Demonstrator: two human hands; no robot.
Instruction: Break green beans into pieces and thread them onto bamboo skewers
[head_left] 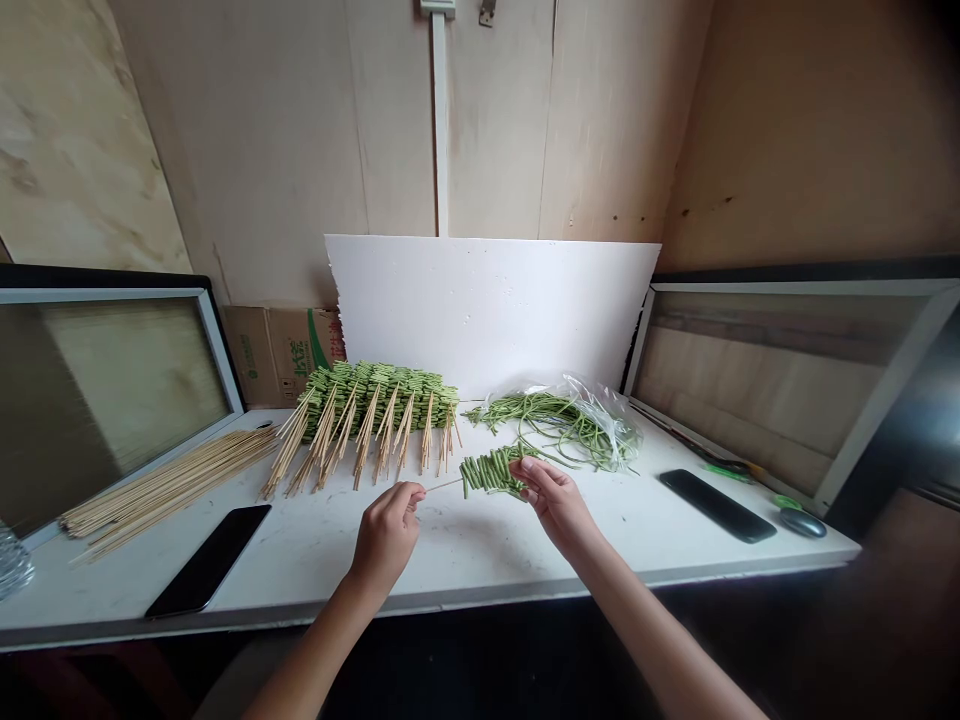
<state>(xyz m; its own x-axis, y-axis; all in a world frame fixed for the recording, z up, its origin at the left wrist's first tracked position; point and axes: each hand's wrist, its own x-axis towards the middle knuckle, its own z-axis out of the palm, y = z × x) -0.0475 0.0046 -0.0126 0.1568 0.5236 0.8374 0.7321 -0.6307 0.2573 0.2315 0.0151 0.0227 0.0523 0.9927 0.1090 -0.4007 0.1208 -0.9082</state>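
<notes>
Between my hands, above the white table, is a skewer of green beans (487,472), the beans folded in zigzags along the stick. My left hand (390,525) is closed on the bare end of its bamboo stick. At the other end, my right hand (551,495) pinches the beans with thumb and fingers. Behind my left hand lies a stacked pile of finished bean skewers (382,395), their sticks pointing toward me. Loose long green beans (547,410) spill from a clear plastic bag (600,405) at the back right.
Bare bamboo skewers (172,480) lie at the left, with a black phone (210,560) in front. Another dark phone (716,505) and a computer mouse (802,522) are at the right. A white foam board (487,310) stands at the back beside a cardboard box (270,355); framed panels flank the table.
</notes>
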